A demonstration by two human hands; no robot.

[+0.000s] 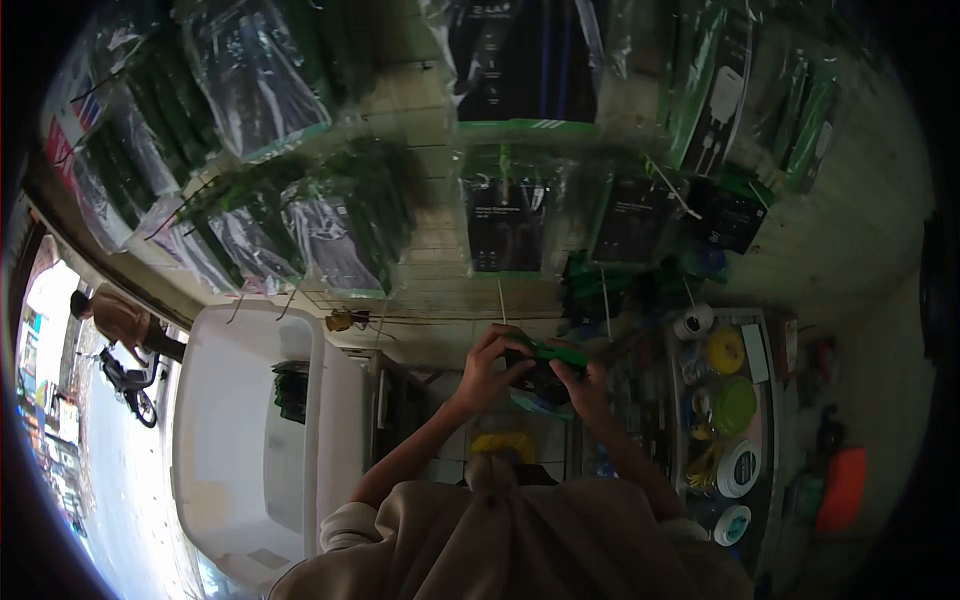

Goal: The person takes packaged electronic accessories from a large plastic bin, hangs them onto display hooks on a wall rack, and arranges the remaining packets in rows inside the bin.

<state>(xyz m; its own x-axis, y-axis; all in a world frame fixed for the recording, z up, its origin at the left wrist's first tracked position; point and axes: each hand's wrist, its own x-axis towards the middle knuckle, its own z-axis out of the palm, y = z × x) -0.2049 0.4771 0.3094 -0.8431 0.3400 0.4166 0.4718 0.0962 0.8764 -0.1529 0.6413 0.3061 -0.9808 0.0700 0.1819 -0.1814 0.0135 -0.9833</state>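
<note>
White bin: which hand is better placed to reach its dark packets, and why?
Probably the left hand: nearer the white bin and dark packets than the right hand. Both hold the green-black package.

Green-and-black package (546, 376) I'm gripping: smooth-looking, fairly matt, too dark to tell card from plastic. Hanging packets (258, 78) in front of me: clear plastic sleeves, glossy, crinkled, bright glare streaks; dark printed inserts, look like card. Hooks (503, 300): thin, look like metal wire. Wall (422, 105): pale, matt, seamed. White tub (222, 425) to my left: smooth plastic, low sheen. Green lid (734, 404): smooth plastic. My top (500, 540): brown cloth, matt, soft folds.
</note>
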